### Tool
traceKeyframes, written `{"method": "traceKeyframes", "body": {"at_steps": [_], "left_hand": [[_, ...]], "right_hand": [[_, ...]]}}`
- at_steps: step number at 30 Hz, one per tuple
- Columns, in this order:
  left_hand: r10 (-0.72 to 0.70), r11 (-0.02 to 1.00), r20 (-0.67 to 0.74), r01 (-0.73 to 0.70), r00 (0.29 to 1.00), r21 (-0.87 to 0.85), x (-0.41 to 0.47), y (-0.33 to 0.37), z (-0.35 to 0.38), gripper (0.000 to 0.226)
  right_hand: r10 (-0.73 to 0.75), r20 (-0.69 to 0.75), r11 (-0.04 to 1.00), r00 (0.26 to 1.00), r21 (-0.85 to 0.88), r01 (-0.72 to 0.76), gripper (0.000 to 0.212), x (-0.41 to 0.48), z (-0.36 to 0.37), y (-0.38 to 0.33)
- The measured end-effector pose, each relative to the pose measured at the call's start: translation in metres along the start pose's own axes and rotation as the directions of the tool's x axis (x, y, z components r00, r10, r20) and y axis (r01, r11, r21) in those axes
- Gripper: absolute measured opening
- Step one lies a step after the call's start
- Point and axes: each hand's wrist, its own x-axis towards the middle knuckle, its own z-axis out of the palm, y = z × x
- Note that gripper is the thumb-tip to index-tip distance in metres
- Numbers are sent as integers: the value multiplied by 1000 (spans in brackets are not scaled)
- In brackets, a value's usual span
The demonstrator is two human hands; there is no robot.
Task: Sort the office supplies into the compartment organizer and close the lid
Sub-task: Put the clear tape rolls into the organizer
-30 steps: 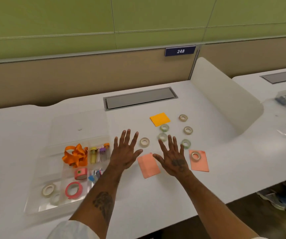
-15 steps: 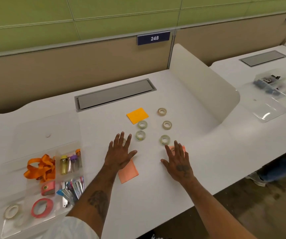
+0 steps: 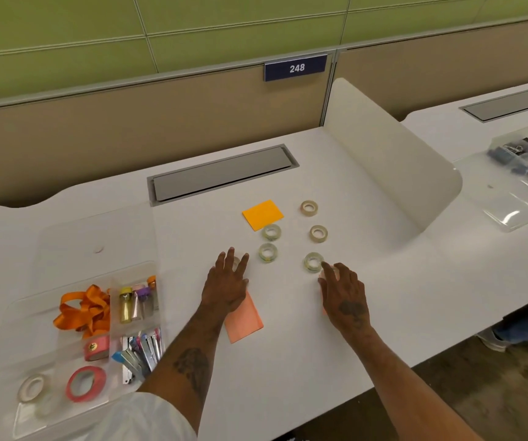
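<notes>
A clear compartment organizer (image 3: 33, 316) lies at the left with its lid (image 3: 97, 240) folded open behind it. It holds an orange ribbon (image 3: 81, 310), small bottles (image 3: 135, 300), clips (image 3: 141, 348) and tape rolls. My left hand (image 3: 227, 281) lies over a salmon sticky note (image 3: 243, 323), its straight fingers spread across a tape roll (image 3: 236, 262). My right hand (image 3: 344, 294) covers a second salmon note, its fingers bent down over a roll there, beside a clear roll (image 3: 313, 261). Several more rolls (image 3: 269, 252) and an orange note pad (image 3: 262, 214) lie beyond.
A grey cable hatch (image 3: 224, 173) is set into the desk at the back. A white curved divider (image 3: 383, 173) rises at the right. Beyond it, another clear organizer (image 3: 517, 179) sits on the neighbouring desk. The desk's front edge runs just below my forearms.
Both hands have slid forward over the salmon notes onto tape rolls. The right hand's fingers have bent down. The camera view has shifted.
</notes>
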Motion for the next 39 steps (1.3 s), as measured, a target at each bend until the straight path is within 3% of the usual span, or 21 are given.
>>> {"method": "traceKeyframes", "body": {"at_steps": [8, 13, 19, 26, 34, 39], "left_hand": [[-64, 989, 47, 70, 997, -131, 2, 0, -7, 56], [-81, 986, -111, 64, 991, -151, -9, -11, -28, 46], [-37, 998, -262, 20, 964, -66, -51, -58, -57, 44], [-53, 998, -307, 58, 950, 7, -136, -140, -77, 47], [-220, 968, -317, 167, 922, -186, -239, -230, -66, 51], [-255, 952, -266, 192, 930, -240, -290, -269, -51, 54]], "right_hand": [[-13, -8, 999, 1000, 36, 13, 39, 12, -12, -14], [-79, 11, 987, 997, 145, 77, 39, 13, -18, -48], [-220, 13, 936, 975, 285, 207, 40, 13, -19, -129], [-366, 9, 866, 931, 370, 337, 44, -7, -29, -243], [-546, 53, 784, 836, 385, 487, 47, -52, -38, -356], [-596, 24, 739, 802, 406, 537, 47, -80, -40, -409]]}}
